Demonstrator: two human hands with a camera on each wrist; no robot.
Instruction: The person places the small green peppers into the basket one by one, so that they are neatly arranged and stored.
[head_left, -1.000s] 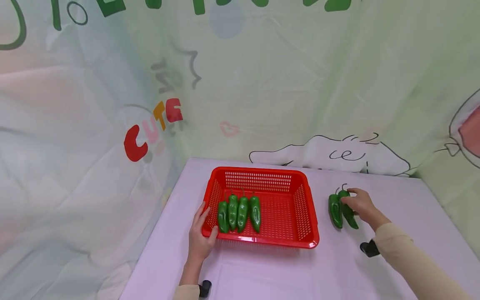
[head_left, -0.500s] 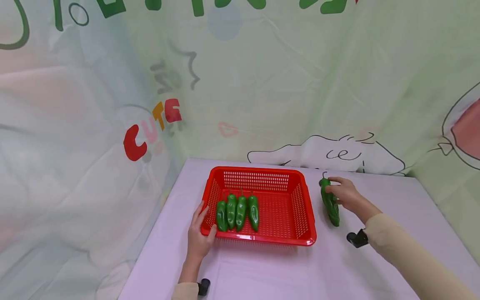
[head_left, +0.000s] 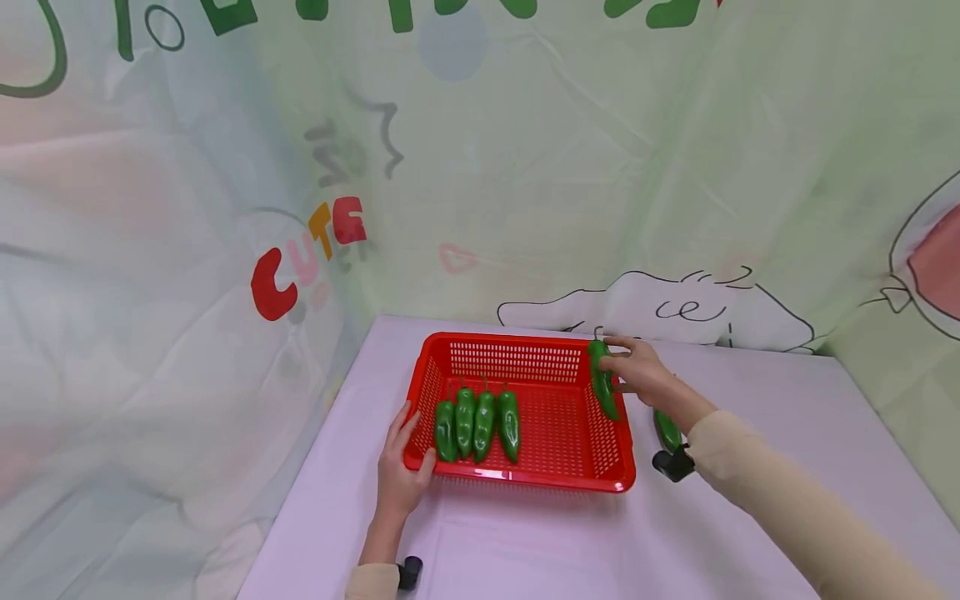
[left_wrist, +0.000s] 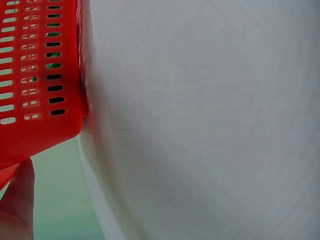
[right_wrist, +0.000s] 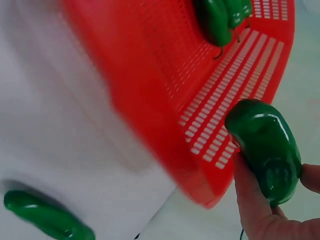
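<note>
My right hand (head_left: 643, 372) pinches a long green chili pepper (head_left: 602, 375) between thumb and fingers, over the right rim of a red plastic basket (head_left: 551, 482). In the right wrist view that pepper (right_wrist: 267, 150) shows close up, clear of the basket wall. At the basket's near left corner, my left hand (head_left: 401, 475) grips the rim, its thumb on the front edge. Several green peppers (head_left: 483, 427) lie side by side in the left half of the basket. Another green pepper (head_left: 667, 430) rests on the table right of it, partly hidden by my right arm.
The table (head_left: 525, 542) has a pale lilac cover. Printed cloth (head_left: 562, 167) hangs behind it and on both sides. A black wrist camera (head_left: 673, 463) juts from my right sleeve, close to the loose pepper.
My right hand has lifted one of the two peppers on the table and carried it left to the basket's right rim. My left hand stays at the basket's corner.
</note>
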